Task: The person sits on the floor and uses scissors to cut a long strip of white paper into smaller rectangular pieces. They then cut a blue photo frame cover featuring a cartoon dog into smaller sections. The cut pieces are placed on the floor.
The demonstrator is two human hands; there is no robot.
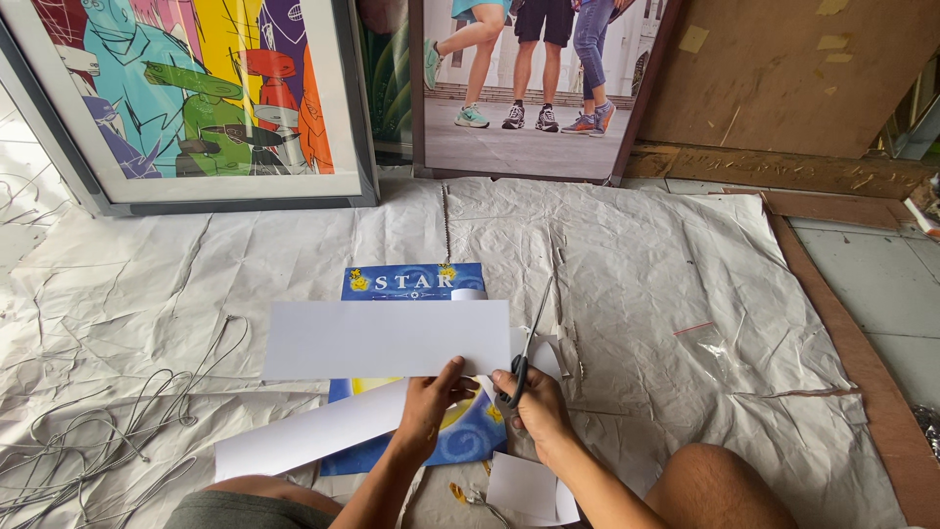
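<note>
White card (387, 339) is held up flat over the blue poster (411, 282), pinched at its lower edge by the left hand (428, 407), thumb on top and fingers closed beneath. The scissors (524, 355) are gripped in the right hand (534, 407), fingers through the dark loops, blades pointing away and set at the card's right edge; whether the blades are parted cannot be told. For a clean cut, the card is best kept taut and level, with the pinch kept close beside the blades so the sheet is not left to flap, and the blades run in long strokes rather than short snips. A second white strip (308, 436) is lying across the poster's lower left, and small offcuts (524, 485) are seen near the knees. The work is being done on the floor, over crumpled white paper (666, 255). Grey cord (88, 441) is tangled at the left, a clear plastic bag (725, 343) lies to the right, and framed pictures (196, 98) are leaned against the wall behind.
</note>
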